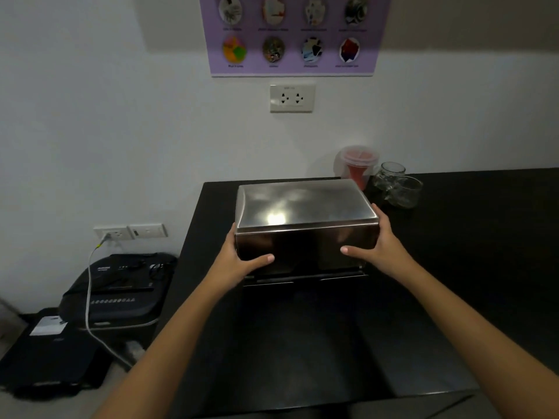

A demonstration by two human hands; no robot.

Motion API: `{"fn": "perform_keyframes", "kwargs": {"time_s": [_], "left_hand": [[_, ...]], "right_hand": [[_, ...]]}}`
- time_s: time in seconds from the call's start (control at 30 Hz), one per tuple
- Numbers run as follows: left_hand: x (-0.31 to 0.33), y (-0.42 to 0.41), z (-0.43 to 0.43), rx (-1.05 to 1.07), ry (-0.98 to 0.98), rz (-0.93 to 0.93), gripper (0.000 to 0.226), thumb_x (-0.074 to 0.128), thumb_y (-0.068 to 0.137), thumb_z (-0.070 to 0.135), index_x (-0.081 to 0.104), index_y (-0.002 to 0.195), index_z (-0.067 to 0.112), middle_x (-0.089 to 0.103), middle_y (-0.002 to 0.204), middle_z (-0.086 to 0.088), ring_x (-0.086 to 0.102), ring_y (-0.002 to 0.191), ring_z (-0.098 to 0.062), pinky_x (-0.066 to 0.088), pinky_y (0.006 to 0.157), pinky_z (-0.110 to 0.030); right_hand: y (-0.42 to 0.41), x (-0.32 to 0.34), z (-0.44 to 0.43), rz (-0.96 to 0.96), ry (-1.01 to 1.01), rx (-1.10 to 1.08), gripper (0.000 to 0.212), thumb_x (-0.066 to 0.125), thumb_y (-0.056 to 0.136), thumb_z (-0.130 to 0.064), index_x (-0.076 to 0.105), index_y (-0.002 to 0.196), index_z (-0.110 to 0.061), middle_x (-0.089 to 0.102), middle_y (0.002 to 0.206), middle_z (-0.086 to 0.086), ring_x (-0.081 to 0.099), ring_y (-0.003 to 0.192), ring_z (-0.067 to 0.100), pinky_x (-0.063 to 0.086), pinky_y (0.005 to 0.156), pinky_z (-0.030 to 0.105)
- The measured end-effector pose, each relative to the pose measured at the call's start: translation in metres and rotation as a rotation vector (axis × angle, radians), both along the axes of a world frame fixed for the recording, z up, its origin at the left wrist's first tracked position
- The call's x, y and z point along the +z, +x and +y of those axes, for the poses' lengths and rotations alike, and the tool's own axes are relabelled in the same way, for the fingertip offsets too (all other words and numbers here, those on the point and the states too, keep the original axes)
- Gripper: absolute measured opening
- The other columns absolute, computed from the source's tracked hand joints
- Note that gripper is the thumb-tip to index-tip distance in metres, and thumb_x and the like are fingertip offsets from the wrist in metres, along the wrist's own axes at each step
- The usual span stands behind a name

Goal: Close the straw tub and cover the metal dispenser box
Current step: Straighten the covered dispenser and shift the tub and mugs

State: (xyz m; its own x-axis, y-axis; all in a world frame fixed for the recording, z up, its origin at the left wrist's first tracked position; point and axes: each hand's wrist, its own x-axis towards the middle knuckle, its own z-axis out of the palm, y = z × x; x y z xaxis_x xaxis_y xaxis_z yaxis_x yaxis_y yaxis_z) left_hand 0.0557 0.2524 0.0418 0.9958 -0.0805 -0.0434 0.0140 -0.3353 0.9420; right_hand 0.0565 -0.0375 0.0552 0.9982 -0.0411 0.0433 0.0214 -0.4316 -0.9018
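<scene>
the metal dispenser box (pixel 305 234) sits at the centre of the frame on the black counter (pixel 453 252), and its shiny metal cover (pixel 302 204) already lies over the top, its rim lapping down over the dark front. the left hand (pixel 242 255) clamps the box's left end, thumb pressed across the lower front face; the right hand (pixel 375 243) clamps the right end the same way, fingers wrapped round the side out of view. the cover looks level, so the covering step seems nearly or fully done, with only a final seating or letting go left. just behind the box's right rear corner, in the upper right of the counter, stands the straw tub (pixel 358 164), clear with red inside; a lid appears to be on it, though it is too blurred to be sure. beside it stand two glass jars (pixel 399 186).
</scene>
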Motion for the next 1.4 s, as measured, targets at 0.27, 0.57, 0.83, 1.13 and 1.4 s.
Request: {"fn": "perform_keyframes", "kwargs": {"time_s": [0.27, 0.57, 0.83, 1.13, 1.4], "left_hand": [[-0.01, 0.02, -0.006, 0.127, 0.046, -0.062, 0.094, 0.082, 0.054, 0.042, 0.037, 0.135, 0.025, 0.055, 0.103, 0.02, 0.053, 0.096, -0.001, 0.038, 0.069, -0.006], [-0.011, 0.055, -0.005, 0.182, 0.097, 0.017, 0.095, 0.079, 0.041, 0.053, 0.051, 0.124, 0.015, 0.067, 0.106, 0.003, 0.061, 0.102, -0.011, 0.044, 0.079, -0.015], [-0.015, 0.093, -0.001, 0.189, 0.112, 0.053, 0.092, 0.081, 0.042, 0.054, 0.056, 0.12, 0.012, 0.07, 0.107, 0.001, 0.063, 0.101, -0.008, 0.044, 0.079, -0.013], [-0.015, 0.142, 0.005, 0.143, 0.095, 0.056, 0.089, 0.081, 0.044, 0.052, 0.055, 0.121, 0.014, 0.069, 0.108, 0.0, 0.063, 0.102, -0.011, 0.044, 0.078, -0.015], [-0.014, 0.178, 0.009, 0.103, 0.049, 0.047, 0.095, 0.081, 0.04, 0.055, 0.051, 0.124, 0.021, 0.068, 0.11, 0.003, 0.063, 0.101, -0.01, 0.047, 0.083, -0.02]], "right_hand": [[0.021, -0.011, -0.003, -0.042, -0.043, 0.1, 0.111, 0.077, 0.065, -0.018, -0.007, 0.136, -0.032, 0.021, 0.147, 0.006, 0.025, 0.128, 0.012, 0.026, 0.103, 0.027], [0.063, -0.012, -0.009, -0.032, -0.014, 0.161, 0.111, 0.078, 0.065, -0.024, -0.007, 0.134, -0.041, 0.026, 0.145, 0.003, 0.027, 0.124, 0.009, 0.027, 0.104, 0.032], [0.107, -0.016, -0.012, -0.044, -0.023, 0.191, 0.109, 0.078, 0.066, -0.025, -0.005, 0.136, -0.035, 0.029, 0.142, 0.002, 0.034, 0.129, 0.019, 0.032, 0.105, 0.035], [0.147, -0.022, -0.004, -0.037, 0.012, 0.115, 0.105, 0.078, 0.065, -0.027, -0.001, 0.133, -0.041, 0.037, 0.139, 0.003, 0.039, 0.122, 0.014, 0.032, 0.097, 0.026], [0.174, -0.026, 0.002, -0.031, 0.01, 0.071, 0.105, 0.078, 0.065, -0.027, -0.002, 0.131, -0.043, 0.036, 0.135, -0.002, 0.037, 0.123, 0.014, 0.03, 0.097, 0.026]]}}
